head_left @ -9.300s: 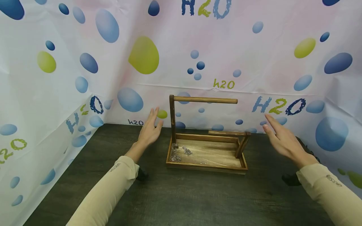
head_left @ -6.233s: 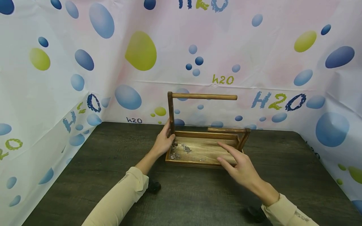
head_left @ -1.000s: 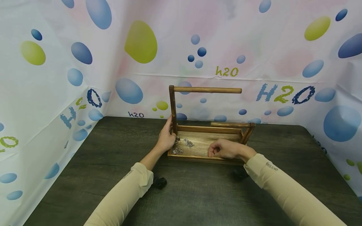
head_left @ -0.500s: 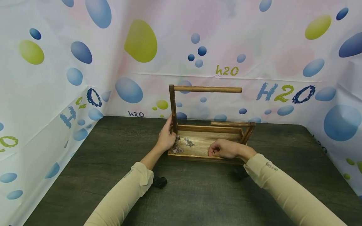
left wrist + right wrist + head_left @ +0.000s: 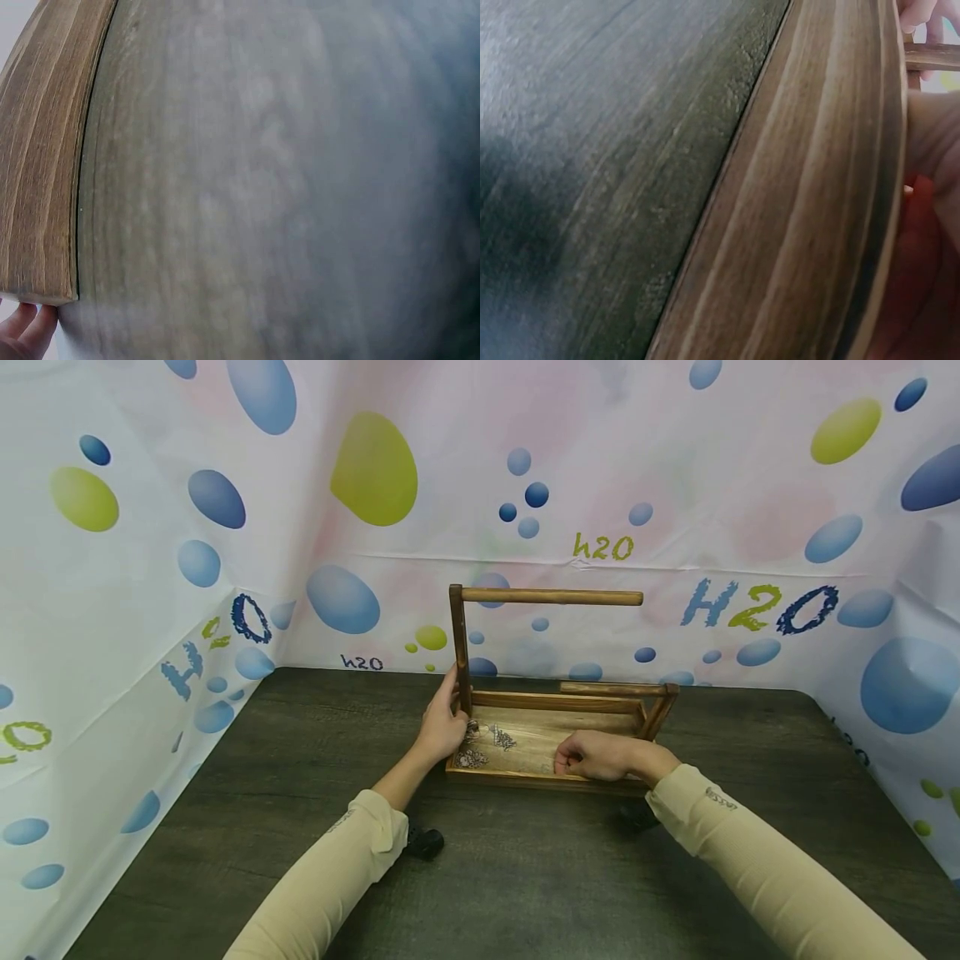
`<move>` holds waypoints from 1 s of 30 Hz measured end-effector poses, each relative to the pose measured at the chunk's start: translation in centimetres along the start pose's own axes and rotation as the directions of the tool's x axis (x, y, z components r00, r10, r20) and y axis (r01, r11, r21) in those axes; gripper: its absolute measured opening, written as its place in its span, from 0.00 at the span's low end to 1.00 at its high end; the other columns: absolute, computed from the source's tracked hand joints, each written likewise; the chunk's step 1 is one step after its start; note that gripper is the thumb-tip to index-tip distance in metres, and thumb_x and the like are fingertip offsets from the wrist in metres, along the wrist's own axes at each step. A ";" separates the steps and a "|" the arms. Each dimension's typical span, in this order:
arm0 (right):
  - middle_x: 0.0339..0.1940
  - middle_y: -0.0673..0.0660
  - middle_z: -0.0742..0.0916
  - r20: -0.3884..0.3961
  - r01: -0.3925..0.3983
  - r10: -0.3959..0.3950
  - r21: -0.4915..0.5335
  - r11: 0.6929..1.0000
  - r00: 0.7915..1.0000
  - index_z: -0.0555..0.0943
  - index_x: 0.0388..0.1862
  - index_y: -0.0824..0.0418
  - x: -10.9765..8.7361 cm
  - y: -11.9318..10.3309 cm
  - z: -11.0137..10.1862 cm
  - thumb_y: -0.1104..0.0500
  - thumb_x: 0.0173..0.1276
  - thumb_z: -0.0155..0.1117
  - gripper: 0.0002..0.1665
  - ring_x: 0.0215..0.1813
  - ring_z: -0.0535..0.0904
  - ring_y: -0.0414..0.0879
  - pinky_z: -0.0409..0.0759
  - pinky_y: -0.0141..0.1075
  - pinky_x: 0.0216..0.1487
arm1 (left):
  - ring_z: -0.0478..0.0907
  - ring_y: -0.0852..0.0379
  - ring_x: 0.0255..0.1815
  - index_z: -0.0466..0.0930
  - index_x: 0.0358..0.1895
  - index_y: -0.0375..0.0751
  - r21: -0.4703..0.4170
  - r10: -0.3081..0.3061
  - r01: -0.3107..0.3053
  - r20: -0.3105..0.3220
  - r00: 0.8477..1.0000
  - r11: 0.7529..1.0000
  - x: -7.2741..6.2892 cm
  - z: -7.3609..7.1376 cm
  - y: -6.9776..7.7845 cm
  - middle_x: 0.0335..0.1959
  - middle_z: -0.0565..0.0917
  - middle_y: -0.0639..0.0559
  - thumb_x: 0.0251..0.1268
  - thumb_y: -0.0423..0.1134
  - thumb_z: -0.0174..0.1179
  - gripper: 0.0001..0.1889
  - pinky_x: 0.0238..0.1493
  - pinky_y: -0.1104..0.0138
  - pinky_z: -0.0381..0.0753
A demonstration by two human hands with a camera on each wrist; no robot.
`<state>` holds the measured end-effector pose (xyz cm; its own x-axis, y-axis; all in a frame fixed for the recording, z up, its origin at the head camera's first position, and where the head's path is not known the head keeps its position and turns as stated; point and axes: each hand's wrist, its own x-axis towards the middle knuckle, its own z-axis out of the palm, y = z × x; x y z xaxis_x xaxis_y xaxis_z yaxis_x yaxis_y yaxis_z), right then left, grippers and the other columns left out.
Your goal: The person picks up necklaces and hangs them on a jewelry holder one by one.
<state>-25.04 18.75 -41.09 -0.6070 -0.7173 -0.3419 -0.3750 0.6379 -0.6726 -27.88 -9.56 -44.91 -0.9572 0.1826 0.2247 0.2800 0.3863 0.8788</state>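
**Right hand (image 5: 596, 754) dipped into wooden tray (image 5: 532, 777), left hand (image 5: 441, 728) braced at its end**

With twelve o'clock taken as the far side, the tray is seen at five o'clock from the middle of the head view, set flat on the dark table (image 5: 480, 877). Its nine o'clock end is gripped by the left hand, thumb turned to the inside and fingers outside, beside the base of the tall post (image 5: 459, 643). The right hand is bent inward near five o'clock, its curled fingertips lowered inside the front wall; whether anything is pinched there cannot be told.

Small silvery pieces are gathered towards the tray's left: one heap (image 5: 471, 760) at eight o'clock, another cluster (image 5: 502, 737) nearer the middle at nine. By their look, they are judged light, hard and slick, with thin strands easily tangled. They are best pinched at a loose outer edge, between thumb and forefinger pads, and lifted gently.

The wood is judged stiff and fairly light, so the tray could be slid by a careless push; it is best steadied by its end wall. The long bar (image 5: 555, 597) is supported at nine o'clock only and is better left unpulled.
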 end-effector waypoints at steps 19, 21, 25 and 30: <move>0.30 0.50 0.78 -0.042 0.059 -0.057 0.031 0.998 0.997 0.80 0.39 0.59 -0.9 0.0 0.0 0.65 0.79 0.53 0.09 0.29 0.68 0.41 0.69 0.36 0.35 | 0.65 0.44 0.74 0.44 0.83 0.59 -0.002 0.005 -0.005 -0.001 1.000 1.000 -0.1 0.0 0.1 0.73 0.66 0.39 0.65 0.15 0.43 0.47 0.43 0.57 0.72; 0.31 0.50 0.79 -0.048 0.068 -0.067 0.034 0.997 0.997 0.80 0.39 0.59 -1.1 0.0 0.0 0.65 0.79 0.53 0.09 0.29 0.68 0.41 0.70 0.36 0.35 | 0.65 0.43 0.73 0.43 0.83 0.58 0.000 0.005 -0.005 -0.002 1.000 1.000 -0.2 0.0 0.2 0.73 0.66 0.39 0.66 0.16 0.43 0.47 0.43 0.57 0.72; 0.31 0.50 0.79 -0.072 0.089 -0.086 0.041 0.995 0.994 0.80 0.39 0.60 -1.2 -0.2 0.0 0.63 0.79 0.53 0.09 0.29 0.69 0.42 0.70 0.36 0.35 | 0.65 0.44 0.74 0.43 0.83 0.59 0.003 -0.003 0.003 -0.001 1.000 1.000 -0.2 0.0 0.3 0.73 0.67 0.40 0.66 0.16 0.43 0.47 0.43 0.57 0.72; 0.30 0.50 0.78 -0.103 0.119 -0.112 0.068 0.991 0.988 0.79 0.38 0.60 -1.2 -0.2 0.1 0.61 0.79 0.54 0.09 0.29 0.70 0.42 0.70 0.37 0.35 | 0.64 0.43 0.74 0.43 0.83 0.59 0.005 -0.005 0.005 0.000 1.000 1.000 -0.2 0.0 0.3 0.72 0.67 0.42 0.66 0.16 0.43 0.47 0.44 0.57 0.72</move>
<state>-24.19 19.46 -40.57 -0.6299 -0.7518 -0.1951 -0.3964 0.5272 -0.7516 -27.58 -9.54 -44.72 -0.9586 0.1804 0.2202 0.2754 0.3920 0.8778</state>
